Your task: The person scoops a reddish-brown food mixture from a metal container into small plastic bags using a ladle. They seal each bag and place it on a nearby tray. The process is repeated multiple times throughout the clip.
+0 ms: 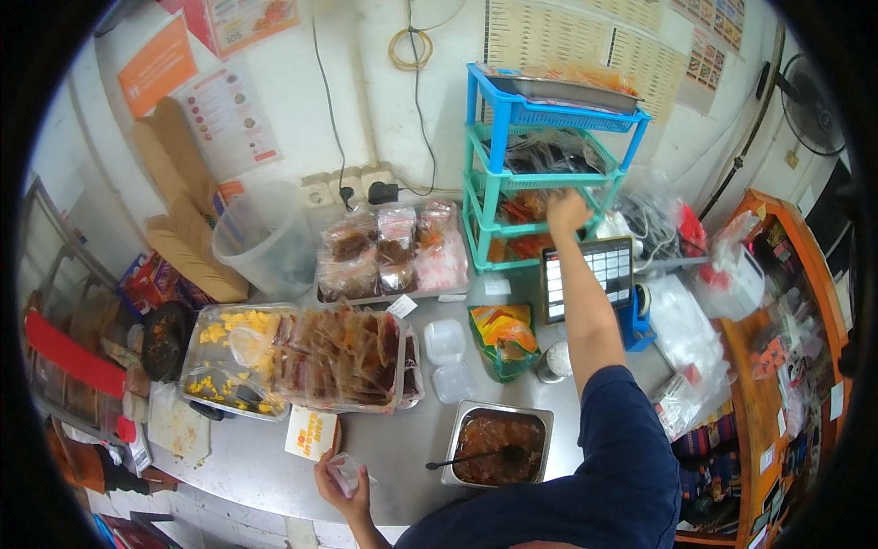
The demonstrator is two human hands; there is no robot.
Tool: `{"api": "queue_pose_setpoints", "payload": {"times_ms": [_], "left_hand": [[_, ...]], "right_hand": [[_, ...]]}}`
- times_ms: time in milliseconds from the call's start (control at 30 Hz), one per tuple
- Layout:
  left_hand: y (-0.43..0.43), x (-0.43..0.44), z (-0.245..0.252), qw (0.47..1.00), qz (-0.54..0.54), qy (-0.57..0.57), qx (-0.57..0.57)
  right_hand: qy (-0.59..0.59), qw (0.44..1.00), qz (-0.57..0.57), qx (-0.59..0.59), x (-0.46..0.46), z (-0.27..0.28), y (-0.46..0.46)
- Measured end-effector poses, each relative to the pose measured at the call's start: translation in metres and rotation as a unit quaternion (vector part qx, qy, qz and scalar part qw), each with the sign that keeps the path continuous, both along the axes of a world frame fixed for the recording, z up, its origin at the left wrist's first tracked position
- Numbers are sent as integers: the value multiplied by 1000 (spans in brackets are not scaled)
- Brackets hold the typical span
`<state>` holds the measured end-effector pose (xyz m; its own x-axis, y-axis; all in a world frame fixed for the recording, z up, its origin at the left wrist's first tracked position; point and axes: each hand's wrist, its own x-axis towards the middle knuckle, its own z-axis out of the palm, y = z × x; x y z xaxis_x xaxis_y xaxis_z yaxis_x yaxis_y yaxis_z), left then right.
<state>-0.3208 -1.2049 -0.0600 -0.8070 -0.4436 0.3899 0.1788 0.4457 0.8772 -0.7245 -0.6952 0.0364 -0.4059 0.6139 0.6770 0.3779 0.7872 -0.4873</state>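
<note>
My left hand (348, 484) holds a small clear plastic bag (344, 473) near the front edge of the steel table. Close beside it is a white box with orange print (310, 434). My right hand (569, 211) reaches into a middle tier of the plastic rack (492, 180), at packets (525, 207) with reddish contents; its fingertips are partly hidden. Between my arms a steel pan (501, 446) contains brown-red sauce with a black-handled utensil (466, 460). A clear container (343, 360) with many filled bags stands next to a tray of yellow pieces (236, 329).
A tablet (588, 274) stands under my right forearm. Nearby are a green-yellow pouch (504, 336), a lidded jar (554, 362) and a small clear tub (444, 342). A tray of bagged food (391, 254), a translucent bucket (264, 240) and a stone mortar (167, 340) stand farther back.
</note>
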Motion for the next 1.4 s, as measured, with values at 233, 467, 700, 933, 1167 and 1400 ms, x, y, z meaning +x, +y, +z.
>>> {"api": "queue_pose_setpoints", "payload": {"times_ms": [233, 467, 700, 933, 1167, 1400], "left_hand": [[-1, 6, 3, 998, 16, 13, -54], [2, 3, 1, 1000, 5, 8, -25], [5, 2, -1, 1000, -5, 19, -14], [2, 5, -9, 1000, -2, -17, -11], [11, 10, -35, 997, 11, -59, 44], [12, 35, -50, 996, 41, -73, 34]], "right_hand": [[-1, 1000, 22, -2, 5, -3, -11], [14, 999, 51, 10, 11, -1, -10], [-112, 987, 41, -108, 19, 18, -14], [140, 988, 41, -54, 55, 17, -71], [-103, 866, 446, 202, 46, -43, -187], [-290, 865, 320, 254, -57, -129, -210]]}}
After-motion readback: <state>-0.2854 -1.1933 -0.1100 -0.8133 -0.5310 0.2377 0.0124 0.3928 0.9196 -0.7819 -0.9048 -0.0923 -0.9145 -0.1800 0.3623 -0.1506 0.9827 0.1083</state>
